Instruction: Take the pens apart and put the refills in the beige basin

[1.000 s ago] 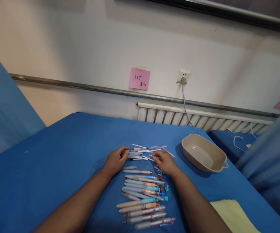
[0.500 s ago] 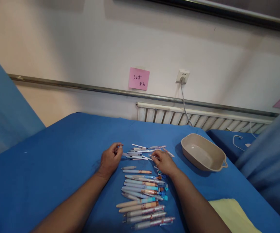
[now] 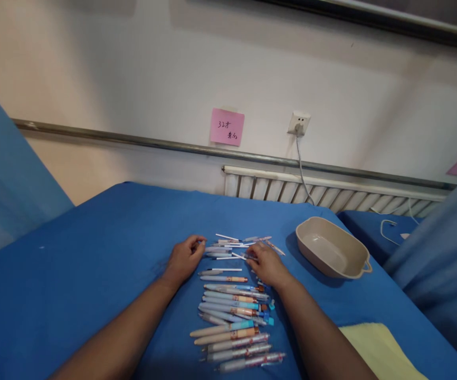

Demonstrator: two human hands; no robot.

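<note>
In the head view, the left hand (image 3: 187, 259) is resting beside the left ends of a loose cluster of pen parts (image 3: 218, 253), its thumb and forefinger sitting close together; whether they are pinching anything cannot be told. The right hand (image 3: 270, 265) is facing it across the cluster, its fingers bending over the right ends; a small greyish piece is showing at the fingertips, but whether it is being gripped cannot be made out. Thin white sticks (image 3: 228, 258) are lying among the parts between the hands, and one more with a dark tip is lying nearer the person, just beyond a short grey barrel (image 3: 211, 273).

Nearer still, a long row of pens (image 3: 232, 311) is lying crosswise on the blue cloth (image 3: 94, 264), with small blue caps (image 3: 268, 320) sitting at some right ends. A beige basin (image 3: 311, 236) is standing to the right, well apart from the pens, and a yellow cloth (image 3: 379, 345) is lying beside the right forearm.
</note>
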